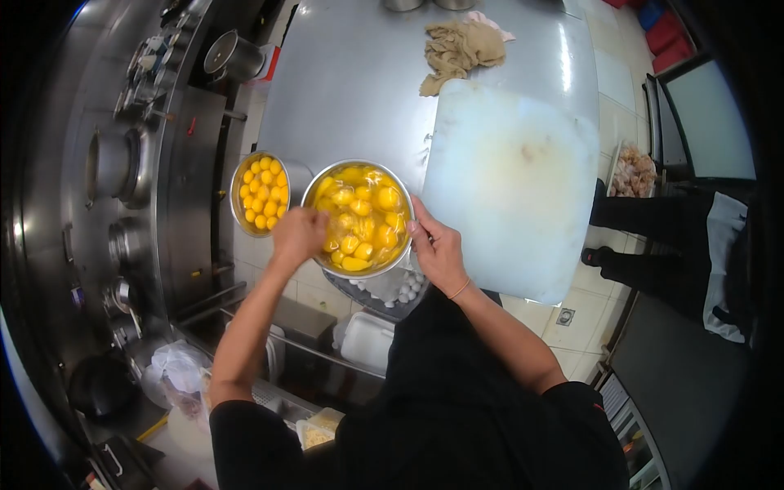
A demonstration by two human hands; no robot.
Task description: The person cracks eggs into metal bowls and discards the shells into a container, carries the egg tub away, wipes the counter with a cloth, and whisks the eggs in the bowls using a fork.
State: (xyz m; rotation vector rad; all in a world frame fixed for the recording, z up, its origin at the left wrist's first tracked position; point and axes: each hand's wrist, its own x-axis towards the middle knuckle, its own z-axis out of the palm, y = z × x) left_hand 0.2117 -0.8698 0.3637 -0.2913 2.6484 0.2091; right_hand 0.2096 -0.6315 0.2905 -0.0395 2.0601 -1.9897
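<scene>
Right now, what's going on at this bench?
A person's right hand holds the rim of a metal bowl of egg yolks. Their left hand is curled at the bowl's opposite side; whether it grips anything is hidden. A second container of yolks sits to the left, and a pale cutting board lies to the right.

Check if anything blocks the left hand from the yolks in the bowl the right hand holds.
Nothing visible blocks it. The left hand is at the left rim of the metal bowl, the egg yolks lie uncovered, and the right hand grips the opposite side.
</scene>
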